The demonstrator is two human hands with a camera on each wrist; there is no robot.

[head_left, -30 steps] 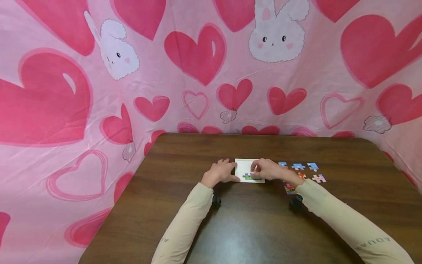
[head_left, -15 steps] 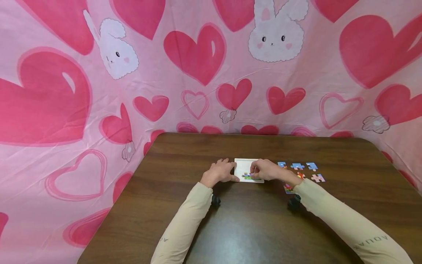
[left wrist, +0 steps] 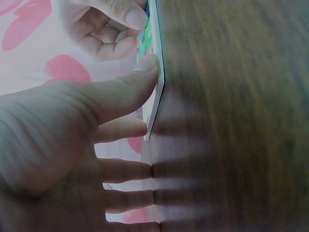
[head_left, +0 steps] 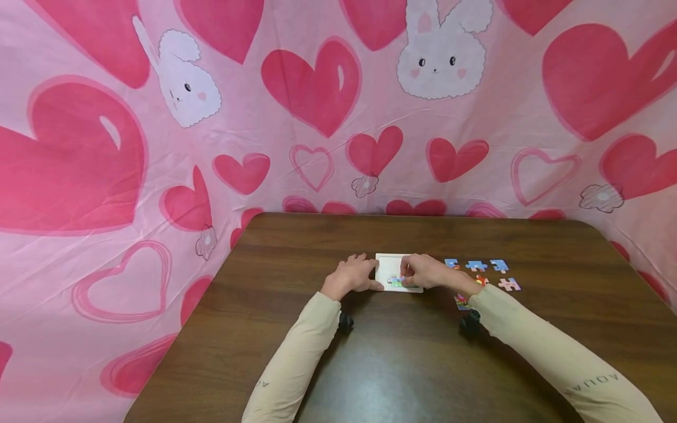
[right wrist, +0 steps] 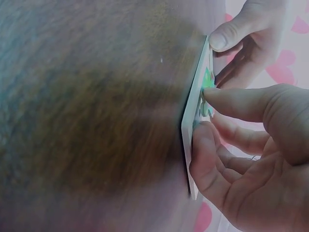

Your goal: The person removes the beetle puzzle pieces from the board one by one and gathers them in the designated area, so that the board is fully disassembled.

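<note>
A white puzzle tray [head_left: 388,264] lies on the brown table, with a few green and blue puzzle pieces [head_left: 394,281] along its near edge. My left hand [head_left: 353,275] rests at the tray's left side. Its thumb [left wrist: 145,65] presses the rim, and the other fingers reach straight down to the table. Over the near right part of the tray, my right hand [head_left: 425,271] pinches a green puzzle piece [right wrist: 204,105] between thumb and fingers, low against the tray floor. The fingers cover part of that piece and the tray's right end.
Several loose puzzle pieces lie right of the tray, among them a blue one [head_left: 499,266] and a pink one [head_left: 509,284]. My right forearm passes over some of them. A pink cloth [head_left: 317,176] with hearts and rabbits hangs behind the table [head_left: 296,252].
Both hands keep nearly the same place. The right fingertips shift slightly at the green puzzle piece, and the whole head view drifts a little.
</note>
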